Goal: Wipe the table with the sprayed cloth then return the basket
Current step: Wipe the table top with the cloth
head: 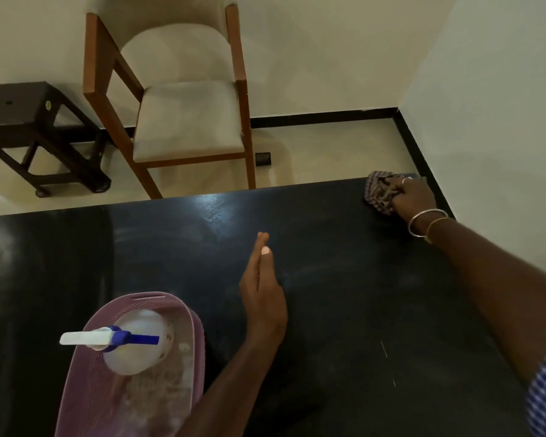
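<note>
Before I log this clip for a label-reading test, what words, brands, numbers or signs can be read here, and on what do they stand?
No text can be read.
Small round pale sticker on the dark wooden stool: too small and blurred to read.
White and blue spray bottle in the lilac plastic basket: no label shows from above.
Checked cloth under the right hand: a woven pattern only, no lettering.
</note>
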